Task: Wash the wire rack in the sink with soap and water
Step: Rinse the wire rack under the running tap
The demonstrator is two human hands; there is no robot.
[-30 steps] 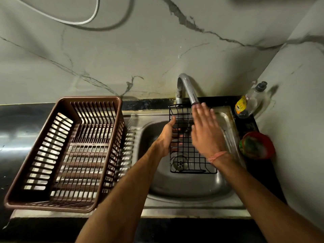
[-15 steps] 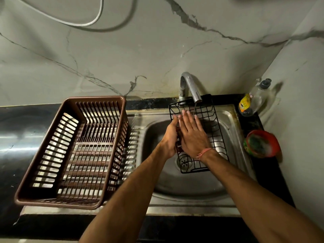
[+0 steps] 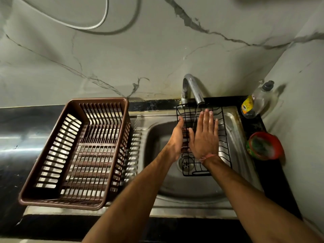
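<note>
Marble wall behind, the wire rack (image 3: 219, 137) now leans in the sink (image 3: 236, 123) under the faucet (image 3: 194, 90), left hand (image 3: 177, 137) holding its edge while right hand (image 3: 206, 135), fingers (image 3: 206, 118) straight, has slid back up into the thin water, so rinsing continues.

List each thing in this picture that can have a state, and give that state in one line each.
Tap: running, a thin stream falls onto the rack.
Wire rack: tilted over the sink, wet under the stream.
Sink: drain uncovered.
Left hand: grips the rack's left edge.
Right hand: flat, fingers straight, pressed on the rack.
Brown basket: upright, holds nothing.
Soap bottle: leaning in the corner, capped.
Red bowl: holds suds.
</note>
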